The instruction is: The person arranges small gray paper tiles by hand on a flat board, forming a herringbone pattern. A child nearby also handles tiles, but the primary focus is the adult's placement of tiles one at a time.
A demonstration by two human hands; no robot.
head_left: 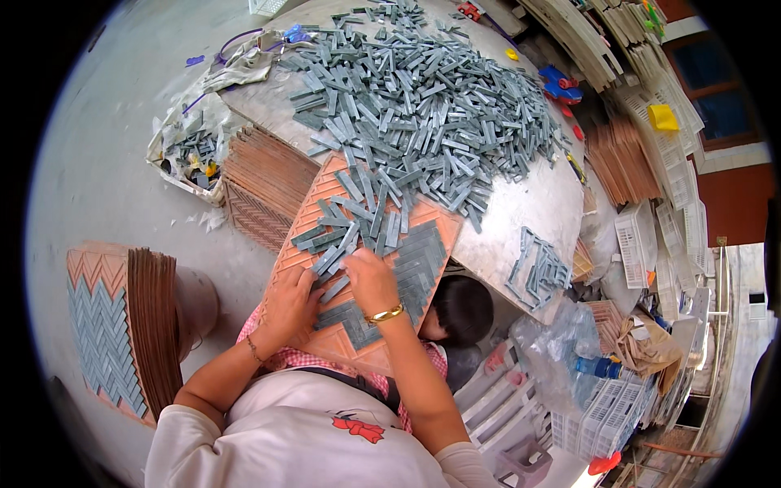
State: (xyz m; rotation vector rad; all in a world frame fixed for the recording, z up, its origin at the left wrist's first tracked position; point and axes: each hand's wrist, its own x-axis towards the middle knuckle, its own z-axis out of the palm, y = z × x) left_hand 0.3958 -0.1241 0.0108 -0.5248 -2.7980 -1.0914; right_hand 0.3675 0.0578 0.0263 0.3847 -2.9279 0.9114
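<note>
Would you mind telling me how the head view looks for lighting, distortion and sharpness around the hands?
Head view: soft, even daylight, no hard shadows or glare; strong fisheye bending, black corners, table edge curved. Left hand and right hand on the orange tray are sharp, as is the grey tile pile; stacked crates near the rim look squeezed and washed out.
</note>
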